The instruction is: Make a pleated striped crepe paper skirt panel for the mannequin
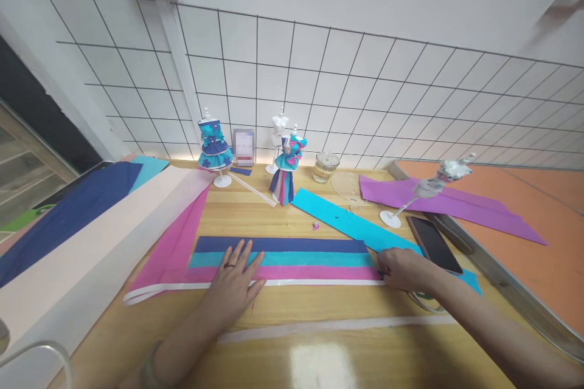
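A stack of paper strips (292, 258), dark blue, teal and pink with a white edge, lies across the wooden table (283, 310). My left hand (235, 279) rests flat on the strips' left part, fingers spread, a ring on one finger. My right hand (401, 268) is closed at the right end of the stack, fingertips pinched at the pink strip's edge; what they grip is too small to make out.
A long cyan paper strip (347, 219) runs diagonally behind, a dark phone (433, 244) to its right. Small dressed mannequins (213, 146) (287, 164), a bare mannequin (278, 127), a glass jar (325, 167), purple paper (456, 202), and wide paper sheets (82, 237) at left.
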`<state>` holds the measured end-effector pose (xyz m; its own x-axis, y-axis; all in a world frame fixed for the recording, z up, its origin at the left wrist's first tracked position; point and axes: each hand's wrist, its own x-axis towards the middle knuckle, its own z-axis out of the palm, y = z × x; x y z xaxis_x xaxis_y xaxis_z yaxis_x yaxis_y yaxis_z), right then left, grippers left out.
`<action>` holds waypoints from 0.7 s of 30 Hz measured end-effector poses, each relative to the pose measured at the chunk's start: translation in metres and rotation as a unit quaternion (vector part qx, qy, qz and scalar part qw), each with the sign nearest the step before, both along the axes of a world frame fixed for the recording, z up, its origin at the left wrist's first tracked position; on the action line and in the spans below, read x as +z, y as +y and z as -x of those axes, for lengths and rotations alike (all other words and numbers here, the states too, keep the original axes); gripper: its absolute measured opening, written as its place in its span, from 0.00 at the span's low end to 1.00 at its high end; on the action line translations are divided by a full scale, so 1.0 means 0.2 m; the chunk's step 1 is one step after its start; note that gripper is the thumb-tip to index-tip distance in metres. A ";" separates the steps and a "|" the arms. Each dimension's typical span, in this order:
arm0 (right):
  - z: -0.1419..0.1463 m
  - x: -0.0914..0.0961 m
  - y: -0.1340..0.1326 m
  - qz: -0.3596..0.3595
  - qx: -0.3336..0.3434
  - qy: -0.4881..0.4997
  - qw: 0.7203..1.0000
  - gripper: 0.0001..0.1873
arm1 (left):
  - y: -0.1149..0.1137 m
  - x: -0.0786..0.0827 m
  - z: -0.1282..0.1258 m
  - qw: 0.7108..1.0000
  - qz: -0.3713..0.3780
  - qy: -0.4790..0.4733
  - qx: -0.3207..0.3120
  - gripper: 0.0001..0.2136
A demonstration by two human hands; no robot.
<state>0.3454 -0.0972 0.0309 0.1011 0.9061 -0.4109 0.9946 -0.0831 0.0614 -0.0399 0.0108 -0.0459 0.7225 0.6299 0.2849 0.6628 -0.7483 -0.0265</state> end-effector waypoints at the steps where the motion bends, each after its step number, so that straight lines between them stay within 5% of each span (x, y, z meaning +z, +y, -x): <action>1: 0.00 0.00 0.00 0.003 0.004 0.007 1.000 0.08 | 0.00 0.00 0.00 1.000 0.000 0.000 0.000 0.24; 12: -0.03 0.00 0.01 0.034 0.024 0.061 0.997 0.08 | 0.00 0.00 0.00 1.000 0.009 -0.009 -0.003 0.24; 21: -0.07 0.04 0.02 0.045 -0.042 0.112 0.992 0.04 | 0.00 0.00 0.00 1.000 0.006 0.000 0.001 0.24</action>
